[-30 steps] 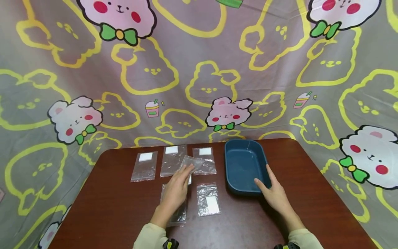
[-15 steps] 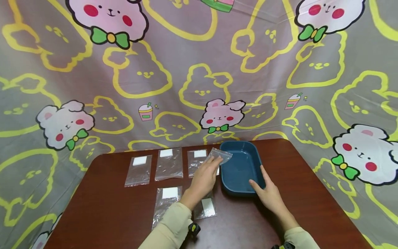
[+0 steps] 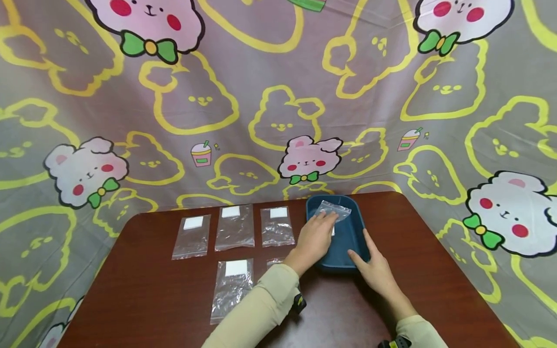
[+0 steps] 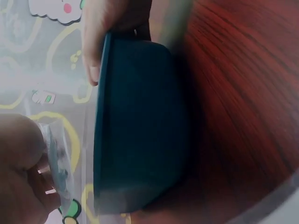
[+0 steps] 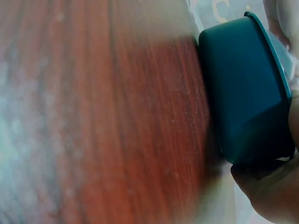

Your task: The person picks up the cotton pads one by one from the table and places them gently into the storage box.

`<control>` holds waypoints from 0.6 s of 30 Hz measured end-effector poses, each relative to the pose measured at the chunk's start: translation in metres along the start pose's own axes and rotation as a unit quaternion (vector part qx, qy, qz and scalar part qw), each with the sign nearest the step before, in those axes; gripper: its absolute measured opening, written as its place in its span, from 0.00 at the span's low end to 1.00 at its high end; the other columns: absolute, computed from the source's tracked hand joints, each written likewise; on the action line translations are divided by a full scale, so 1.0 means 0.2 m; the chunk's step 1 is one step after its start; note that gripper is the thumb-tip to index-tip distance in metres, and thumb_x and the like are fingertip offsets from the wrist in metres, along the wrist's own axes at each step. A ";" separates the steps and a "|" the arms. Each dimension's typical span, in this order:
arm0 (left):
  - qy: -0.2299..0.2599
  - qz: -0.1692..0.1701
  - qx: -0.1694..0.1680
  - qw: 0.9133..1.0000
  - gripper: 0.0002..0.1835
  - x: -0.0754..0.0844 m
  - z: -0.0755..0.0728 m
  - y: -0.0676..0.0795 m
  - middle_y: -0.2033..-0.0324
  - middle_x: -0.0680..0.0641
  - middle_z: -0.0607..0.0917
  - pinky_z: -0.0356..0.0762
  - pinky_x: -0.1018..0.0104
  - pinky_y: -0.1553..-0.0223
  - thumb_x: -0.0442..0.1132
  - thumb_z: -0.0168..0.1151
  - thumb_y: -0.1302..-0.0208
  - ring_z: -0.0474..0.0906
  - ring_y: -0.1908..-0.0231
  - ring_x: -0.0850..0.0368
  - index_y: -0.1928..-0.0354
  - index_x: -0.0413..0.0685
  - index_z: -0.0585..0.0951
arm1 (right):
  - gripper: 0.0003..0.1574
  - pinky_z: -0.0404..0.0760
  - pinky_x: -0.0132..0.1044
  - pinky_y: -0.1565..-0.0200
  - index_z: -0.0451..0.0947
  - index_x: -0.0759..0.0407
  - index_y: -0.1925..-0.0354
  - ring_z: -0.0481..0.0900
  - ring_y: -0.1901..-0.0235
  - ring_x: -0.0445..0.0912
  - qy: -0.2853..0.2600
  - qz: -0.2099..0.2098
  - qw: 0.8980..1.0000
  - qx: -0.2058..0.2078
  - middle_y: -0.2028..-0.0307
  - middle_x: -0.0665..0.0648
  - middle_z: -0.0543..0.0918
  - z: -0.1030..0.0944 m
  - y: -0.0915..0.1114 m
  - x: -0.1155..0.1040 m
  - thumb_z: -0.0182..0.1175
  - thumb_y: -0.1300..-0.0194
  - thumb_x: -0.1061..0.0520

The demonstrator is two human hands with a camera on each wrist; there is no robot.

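Observation:
My left hand [image 3: 314, 239] holds a clear zip bag [image 3: 334, 210] over the blue tray [image 3: 348, 251]; a bit of white shows below the fingers. In the left wrist view that bag [image 4: 60, 163] hangs from the left hand [image 4: 21, 163], beside the outer wall of the tray [image 4: 140, 121]. At the tray's near right corner, my right hand [image 3: 378, 270] grips the rim, thumb on the near side and fingers along the right side. The right wrist view has the right hand [image 5: 273, 193] against the tray [image 5: 247, 88], much of it cut off by the frame.
Three flat clear bags with white labels lie in the back row: left bag [image 3: 191, 241], middle bag [image 3: 235, 231], right bag [image 3: 277, 232]. Nearer lies another labelled bag [image 3: 228, 290], partly under my left sleeve [image 3: 256, 309]. A patterned curtain [image 3: 261, 72] surrounds the brown table [image 3: 143, 290].
My left hand has carried the zip bag rightward from above the bags on the table to over the tray. The right hand keeps its grip on the tray's corner.

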State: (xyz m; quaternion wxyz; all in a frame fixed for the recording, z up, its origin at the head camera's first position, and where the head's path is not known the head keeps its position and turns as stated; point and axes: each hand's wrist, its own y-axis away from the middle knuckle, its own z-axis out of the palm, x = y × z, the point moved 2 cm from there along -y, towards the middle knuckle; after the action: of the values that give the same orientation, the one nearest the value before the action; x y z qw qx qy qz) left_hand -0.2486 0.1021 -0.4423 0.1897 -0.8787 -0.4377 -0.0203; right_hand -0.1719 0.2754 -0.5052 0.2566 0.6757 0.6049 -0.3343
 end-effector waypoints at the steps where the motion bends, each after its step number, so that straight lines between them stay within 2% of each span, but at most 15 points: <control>1: -0.005 0.001 -0.004 1.000 0.19 0.01 0.01 -0.01 0.36 0.52 0.79 0.68 0.57 0.33 0.39 0.50 0.21 0.73 0.35 0.54 0.34 0.53 0.77 | 0.54 0.60 0.68 0.34 0.42 0.58 0.19 0.59 0.30 0.71 0.001 0.000 1.000 0.000 0.25 0.72 0.54 0.00 0.00 0.00 0.59 0.27 0.41; 10: -0.026 0.004 -0.031 0.999 0.20 0.11 0.06 -0.09 0.34 0.54 0.76 0.67 0.60 0.32 0.40 0.50 0.21 0.70 0.33 0.56 0.32 0.56 0.75 | 0.53 0.62 0.69 0.35 0.42 0.57 0.19 0.60 0.31 0.70 0.001 -0.011 1.000 0.004 0.25 0.72 0.55 0.00 -0.01 0.00 0.59 0.27 0.41; 18: -0.036 -0.001 -0.038 0.999 0.20 0.14 0.08 -0.10 0.34 0.55 0.76 0.66 0.61 0.32 0.40 0.51 0.21 0.70 0.33 0.57 0.31 0.56 0.75 | 0.53 0.62 0.69 0.35 0.42 0.57 0.19 0.60 0.31 0.71 0.003 -0.006 1.000 0.004 0.26 0.73 0.56 0.00 -0.01 0.00 0.59 0.27 0.42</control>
State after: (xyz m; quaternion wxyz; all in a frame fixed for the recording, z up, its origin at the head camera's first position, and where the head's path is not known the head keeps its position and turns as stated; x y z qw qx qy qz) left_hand -0.2499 0.1399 -0.4456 0.1404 -0.8850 -0.4439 -0.0057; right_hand -0.1736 0.2761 -0.5055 0.2502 0.6739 0.6082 -0.3366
